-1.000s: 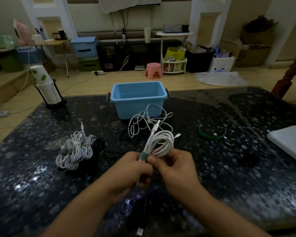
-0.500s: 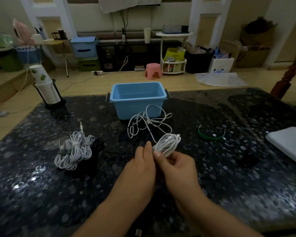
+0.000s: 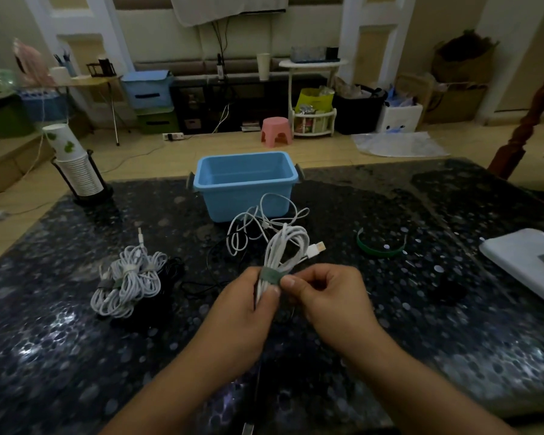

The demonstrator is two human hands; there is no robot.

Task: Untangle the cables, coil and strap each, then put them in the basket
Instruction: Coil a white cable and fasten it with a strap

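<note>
- Strapped white cable bundles [image 3: 128, 284] lie left on the dark speckled table [image 3: 421, 324]; count unclear (overlapping).
- Left hand [image 3: 244, 309] grasps the coiled white cable [image 3: 285, 249] above the table; right hand [image 3: 330, 296] pinches its green strap [image 3: 271, 274].
- One light-blue plastic basket [image 3: 245, 186] behind; nothing visible inside.
- One loose green strap [image 3: 379, 249] right.

Glossy speckled table [image 3: 421, 309]; smooth plastic basket [image 3: 245, 196].
</note>
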